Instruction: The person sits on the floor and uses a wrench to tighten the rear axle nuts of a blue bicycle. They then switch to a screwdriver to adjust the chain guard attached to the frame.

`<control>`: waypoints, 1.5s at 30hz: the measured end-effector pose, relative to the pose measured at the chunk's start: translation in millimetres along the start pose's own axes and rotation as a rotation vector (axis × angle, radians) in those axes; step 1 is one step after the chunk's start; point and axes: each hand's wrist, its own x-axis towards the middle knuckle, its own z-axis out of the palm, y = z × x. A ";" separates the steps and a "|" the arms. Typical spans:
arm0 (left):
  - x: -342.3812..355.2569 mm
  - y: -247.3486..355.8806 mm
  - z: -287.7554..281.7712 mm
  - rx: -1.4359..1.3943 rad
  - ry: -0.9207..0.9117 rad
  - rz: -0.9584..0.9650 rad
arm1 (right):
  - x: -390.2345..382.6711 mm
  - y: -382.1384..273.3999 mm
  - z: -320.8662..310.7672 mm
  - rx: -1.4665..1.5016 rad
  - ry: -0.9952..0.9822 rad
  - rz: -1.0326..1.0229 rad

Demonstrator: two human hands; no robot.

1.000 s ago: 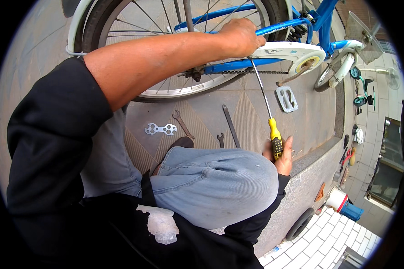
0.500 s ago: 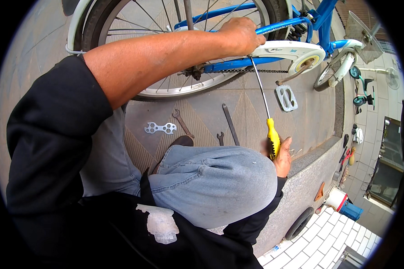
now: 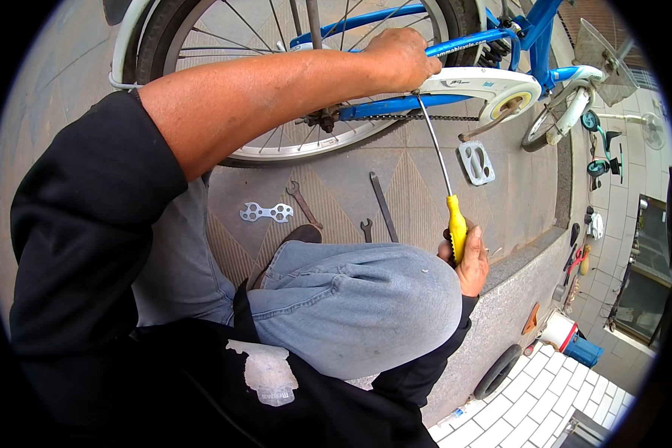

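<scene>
In my right hand [image 3: 473,261] is a screwdriver [image 3: 455,216] with a yellow handle and a long metal shaft. Its tip meets the lower edge of the white chain guard [image 3: 474,82] on a blue bicycle [image 3: 455,49]. My left hand [image 3: 402,61] reaches across and grips the rear part of that guard, its fingertips close to the screwdriver's tip. Whatever lies under the left palm is hidden. Below the guard runs the bicycle chain [image 3: 448,118], and a grey pedal [image 3: 476,163] hangs just right of the screwdriver shaft.
On the floor before my knee lie a silver multi-hole spanner [image 3: 266,213], a rusty open-end wrench [image 3: 304,205], a long dark bar [image 3: 384,207] and a small wrench [image 3: 366,230]. A stone ledge [image 3: 526,280] rises at the right, with a black tyre [image 3: 498,371] beside it.
The screwdriver's handle has shifted slightly to the right and turned in my right hand, whose fingers have moved a little. My left hand stays in place on the chain guard.
</scene>
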 end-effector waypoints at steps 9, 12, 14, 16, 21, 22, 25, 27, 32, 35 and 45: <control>0.7 -0.2 -1.3 -0.003 0.018 -0.007 | 1.4 6.1 2.7 -0.082 0.145 -0.030; -0.2 0.2 0.2 -0.014 0.008 -0.017 | 0.7 7.9 3.6 -0.066 0.152 -0.058; -0.8 0.5 -0.3 -0.024 0.009 -0.024 | -1.4 1.0 3.1 -0.056 0.103 0.005; -0.6 1.6 -0.2 -0.019 0.006 -0.022 | -1.3 -2.3 1.6 -0.071 0.074 0.057; 2.0 -3.4 0.0 0.019 0.048 0.057 | 0.6 -2.8 5.7 -0.092 0.088 0.084; 2.4 -4.4 -0.3 0.032 0.056 0.060 | -0.9 -3.8 9.3 -0.075 0.102 0.072; 1.4 -3.3 0.1 0.037 0.044 0.052 | -3.4 -4.3 14.0 -0.078 0.169 -0.009; 1.5 -2.6 0.9 0.043 0.033 0.054 | -2.3 -1.5 8.3 -0.092 0.154 -0.026; 1.0 -0.7 1.5 0.049 0.015 0.039 | -0.8 0.8 3.6 -0.091 0.108 -0.039; -0.7 -0.8 -1.5 0.056 0.030 0.056 | 0.4 -3.9 2.0 -0.131 0.062 -0.022; 3.1 -4.8 0.7 0.021 0.057 0.033 | -0.1 1.9 4.0 -0.054 0.139 -0.104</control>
